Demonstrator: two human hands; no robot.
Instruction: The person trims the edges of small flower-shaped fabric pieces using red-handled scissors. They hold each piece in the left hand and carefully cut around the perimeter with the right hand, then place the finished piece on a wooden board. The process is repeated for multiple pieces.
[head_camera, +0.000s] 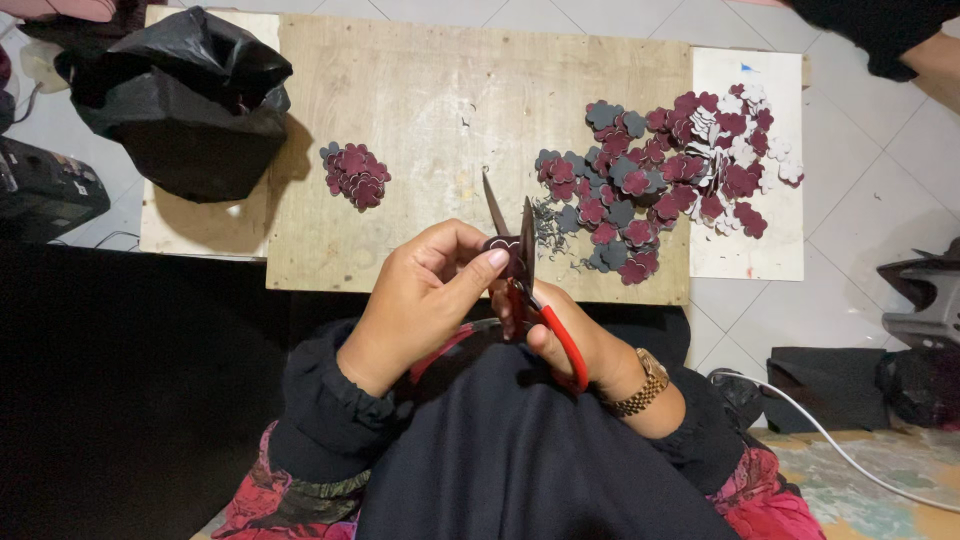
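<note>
Fingers (478, 268) pinch flower piece (500, 243) between scissors (520, 270) blades.

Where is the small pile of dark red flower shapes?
The small pile lies on the wooden board, left of centre, between the black plastic bag and the scissors.

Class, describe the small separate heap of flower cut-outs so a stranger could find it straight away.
Start at the big wooden board and look left, toward the black plastic bag. The small heap lies alone on bare wood just right of that bag. Unlike the wide scattered pile on the board's right side, it is compact, tightly stacked and almost all maroon.
</note>
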